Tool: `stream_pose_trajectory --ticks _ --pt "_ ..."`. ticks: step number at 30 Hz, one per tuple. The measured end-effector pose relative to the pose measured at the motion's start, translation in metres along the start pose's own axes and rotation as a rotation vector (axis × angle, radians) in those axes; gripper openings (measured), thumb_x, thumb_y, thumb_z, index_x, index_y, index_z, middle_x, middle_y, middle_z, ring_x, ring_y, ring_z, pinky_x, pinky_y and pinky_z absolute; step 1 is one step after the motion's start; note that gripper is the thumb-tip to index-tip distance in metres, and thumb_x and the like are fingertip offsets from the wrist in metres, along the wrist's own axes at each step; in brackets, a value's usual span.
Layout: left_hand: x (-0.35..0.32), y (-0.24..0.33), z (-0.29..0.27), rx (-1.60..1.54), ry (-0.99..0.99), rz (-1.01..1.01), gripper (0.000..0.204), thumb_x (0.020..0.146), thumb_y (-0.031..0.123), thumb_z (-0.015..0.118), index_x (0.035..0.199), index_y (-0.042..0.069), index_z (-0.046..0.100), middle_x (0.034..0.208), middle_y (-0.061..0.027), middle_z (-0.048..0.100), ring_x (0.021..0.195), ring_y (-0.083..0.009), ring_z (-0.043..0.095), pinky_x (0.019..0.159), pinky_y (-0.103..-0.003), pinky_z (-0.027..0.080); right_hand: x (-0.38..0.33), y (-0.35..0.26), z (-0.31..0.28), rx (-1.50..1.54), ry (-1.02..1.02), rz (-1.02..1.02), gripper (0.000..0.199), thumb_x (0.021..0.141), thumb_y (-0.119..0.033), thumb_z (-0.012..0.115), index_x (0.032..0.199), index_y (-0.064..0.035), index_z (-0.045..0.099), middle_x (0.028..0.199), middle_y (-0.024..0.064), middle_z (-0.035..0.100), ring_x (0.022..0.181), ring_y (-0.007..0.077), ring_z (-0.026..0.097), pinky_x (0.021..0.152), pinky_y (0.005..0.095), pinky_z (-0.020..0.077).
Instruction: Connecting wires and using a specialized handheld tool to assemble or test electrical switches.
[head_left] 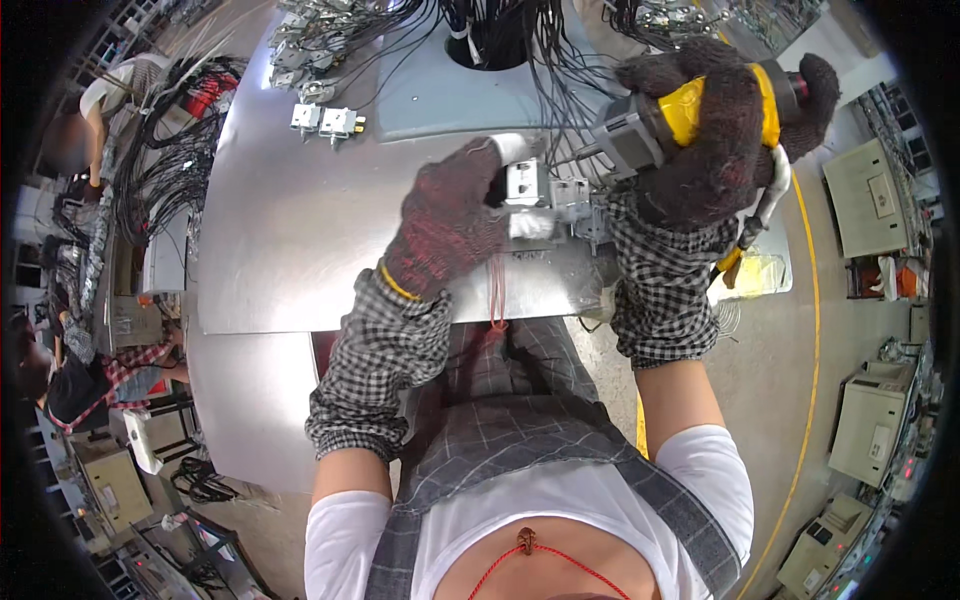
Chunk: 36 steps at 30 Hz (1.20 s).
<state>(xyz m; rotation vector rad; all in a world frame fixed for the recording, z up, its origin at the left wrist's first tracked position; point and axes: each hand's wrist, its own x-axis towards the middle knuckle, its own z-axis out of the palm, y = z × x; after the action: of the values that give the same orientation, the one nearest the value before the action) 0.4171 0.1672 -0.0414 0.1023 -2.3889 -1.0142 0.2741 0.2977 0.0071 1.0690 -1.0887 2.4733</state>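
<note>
Head: metal block (524,184) in left hand (450,212), near right hand (727,135).

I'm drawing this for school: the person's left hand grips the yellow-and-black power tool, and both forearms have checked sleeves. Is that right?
Not quite: the head view shows the right hand gripping the yellow-and-black power tool, not the left hand. Both forearms do have checked sleeves.
</note>
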Motion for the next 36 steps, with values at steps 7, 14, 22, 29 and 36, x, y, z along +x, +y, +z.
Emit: stream_pose_trajectory --ticks 7,14,22,29,36 --pt "-0.007 -0.029 -0.009 -0.072 -0.148 -0.213 0.070 0.069 0.047 0.084 0.120 0.006 0.060 0.094 -0.0143 0.070 0.091 -0.0311 0.070 0.074 -0.040 0.056 -0.017 -0.006 0.029 -0.073 -0.145 -0.043 0.058 0.096 -0.009 0.059 0.145 -0.0067 0.027 0.116 0.0196 0.061 0.091 0.0264 0.069 0.078 0.0402 0.0610" --pt "0.001 -0.019 -0.008 0.224 -0.262 -0.278 0.075 0.067 0.059 0.080 0.114 0.005 0.059 0.089 -0.0189 0.069 0.087 -0.0380 0.068 0.071 -0.045 0.053 -0.026 0.004 0.023 -0.098 -0.240 0.060 0.057 0.097 -0.009 0.057 0.145 -0.0061 0.027 0.119 0.0193 0.059 0.096 0.0260 0.067 0.082 0.0395 0.0591" --pt "-0.012 -0.044 0.005 -0.327 -0.183 -0.262 0.090 0.067 0.031 0.089 0.143 0.010 0.045 0.110 -0.0135 0.069 0.099 -0.0232 0.068 0.085 -0.038 0.055 -0.063 0.114 -0.072 -0.412 -0.647 0.328 0.050 0.100 -0.008 0.048 0.146 -0.0031 0.029 0.134 0.0171 0.048 0.118 0.0225 0.051 0.100 0.0339 0.0441" --pt "-0.020 -0.040 0.002 -0.514 -0.187 -0.320 0.099 0.066 0.020 0.090 0.149 0.011 0.037 0.124 -0.0111 0.062 0.104 -0.0192 0.064 0.092 -0.033 0.053 -0.093 0.158 -0.118 -0.534 -0.688 0.362 0.046 0.103 -0.006 0.040 0.148 -0.0005 0.032 0.147 0.0153 0.039 0.137 0.0195 0.038 0.115 0.0290 0.0310" --pt "-0.018 -0.030 -0.003 -0.681 -0.158 -0.352 0.093 0.068 0.021 0.089 0.146 0.007 0.041 0.117 -0.0079 0.063 0.106 -0.0165 0.063 0.090 -0.034 0.054 -0.053 0.067 -0.010 -0.242 -0.582 0.204 0.054 0.095 -0.031 0.061 0.133 0.0042 0.046 0.122 0.0164 0.059 0.108 0.0250 0.061 0.089 0.0347 0.0544"
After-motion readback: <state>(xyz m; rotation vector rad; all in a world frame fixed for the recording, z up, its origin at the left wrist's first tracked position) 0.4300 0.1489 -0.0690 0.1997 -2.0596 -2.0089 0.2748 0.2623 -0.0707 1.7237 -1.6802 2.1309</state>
